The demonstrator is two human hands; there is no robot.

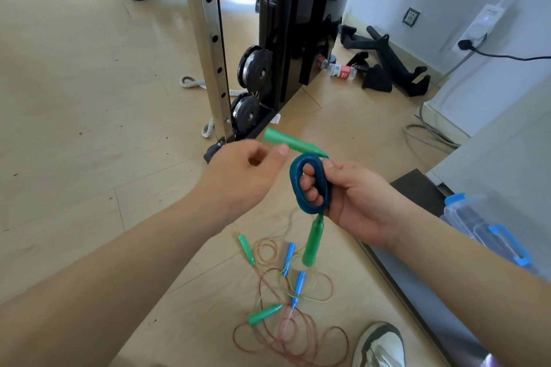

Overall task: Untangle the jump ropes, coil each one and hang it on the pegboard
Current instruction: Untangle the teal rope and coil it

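My right hand (354, 197) grips a tight coil of blue-green jump rope (310, 185), fingers curled through the loop. One green handle (290, 142) sticks up and left from the coil; the other green handle (311, 243) hangs below it. My left hand (247, 170) hovers just left of the upper handle with loosely curled fingers and holds nothing; its thumb tip is close to the handle. On the floor below lies a tangle of thin reddish and yellow ropes (286, 331) with green handles (264, 313) and blue handles (298, 289). No pegboard is in view.
A cable gym machine with a steel upright (208, 48) and pulleys (255, 67) stands ahead. Black bar attachments (387, 68) and a bottle (343, 71) lie by the wall. A clear bin with a blue latch (489, 232) sits at right. My shoe (380, 345) is near the tangle.
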